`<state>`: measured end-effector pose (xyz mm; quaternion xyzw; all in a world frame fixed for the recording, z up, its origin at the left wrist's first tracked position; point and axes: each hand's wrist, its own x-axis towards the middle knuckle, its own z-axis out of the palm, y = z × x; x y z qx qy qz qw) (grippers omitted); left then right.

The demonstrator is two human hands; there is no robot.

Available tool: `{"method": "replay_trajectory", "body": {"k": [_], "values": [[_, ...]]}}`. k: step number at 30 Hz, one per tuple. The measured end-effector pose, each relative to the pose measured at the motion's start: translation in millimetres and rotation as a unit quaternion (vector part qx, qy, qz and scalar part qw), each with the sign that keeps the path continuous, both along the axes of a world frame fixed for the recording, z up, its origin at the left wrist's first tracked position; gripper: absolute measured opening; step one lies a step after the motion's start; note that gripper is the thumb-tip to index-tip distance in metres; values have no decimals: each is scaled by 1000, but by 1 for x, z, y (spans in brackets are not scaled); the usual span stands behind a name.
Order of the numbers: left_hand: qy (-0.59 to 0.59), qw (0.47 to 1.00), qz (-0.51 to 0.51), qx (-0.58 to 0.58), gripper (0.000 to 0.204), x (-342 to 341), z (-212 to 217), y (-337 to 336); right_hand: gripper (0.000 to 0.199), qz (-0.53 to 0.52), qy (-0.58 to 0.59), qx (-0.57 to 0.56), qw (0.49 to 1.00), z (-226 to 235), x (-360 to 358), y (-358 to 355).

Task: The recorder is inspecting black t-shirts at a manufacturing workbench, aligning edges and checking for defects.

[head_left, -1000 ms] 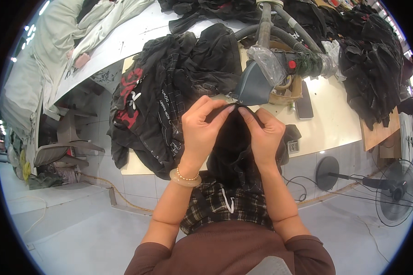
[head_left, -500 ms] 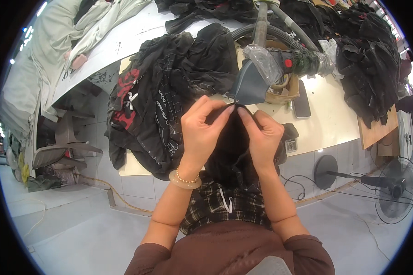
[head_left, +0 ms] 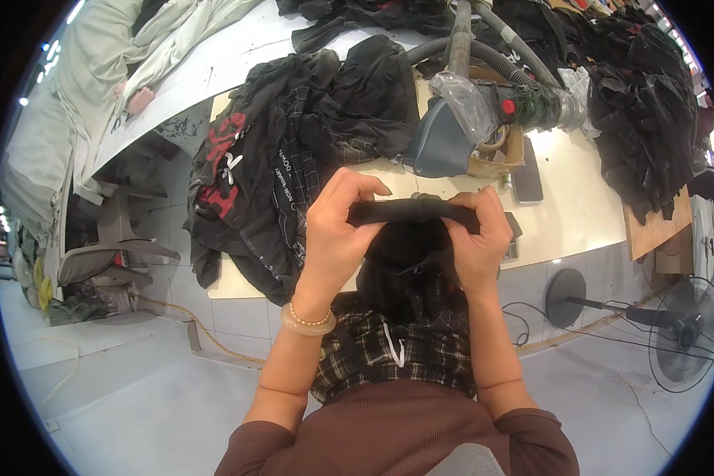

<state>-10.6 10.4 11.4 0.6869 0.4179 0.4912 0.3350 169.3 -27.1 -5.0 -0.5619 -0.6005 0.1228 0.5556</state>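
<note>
A black garment [head_left: 408,262] hangs between my hands, and part of it rests near my lap. Its upper edge is stretched into a flat band, like a waistband or collar. My left hand [head_left: 337,226] pinches the left end between thumb and fingers. The right end is gripped the same way by my right hand [head_left: 484,238]. Just beyond the band is the dark blue-grey nozzle head [head_left: 440,139] of a machine, apart from the cloth. A heap of black printed garments [head_left: 293,151] lies to the left of my hands.
On the cream table [head_left: 575,206] lie a dark phone [head_left: 527,172] and a cardboard box [head_left: 512,155] behind the nozzle. More black clothes [head_left: 642,111] hang over the right side. Pale cloth [head_left: 47,135] is piled at far left. A standing fan [head_left: 686,325] is on the floor at right.
My hands have moved apart from a close pinch, drawing the garment's edge out into a wide band. The view has shifted slightly.
</note>
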Motion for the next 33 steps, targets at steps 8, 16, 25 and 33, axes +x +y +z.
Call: {"method": "replay_trajectory", "body": {"k": [8, 16, 25, 33], "values": [[7, 999, -47, -17, 26, 1, 8, 0, 23, -7, 36, -13, 999, -1, 3, 1], [-162, 973, -56, -158, 13, 15, -5, 9, 21, -28, 45, -10, 999, -6, 16, -4], [-312, 939, 25, -145, 17, 46, -3, -6, 20, -62, 59, -27, 996, -12, 27, -18], [-339, 906, -54, -247, 23, 36, 4, -16, 19, -59, 67, -39, 995, -7, 30, -21]]}}
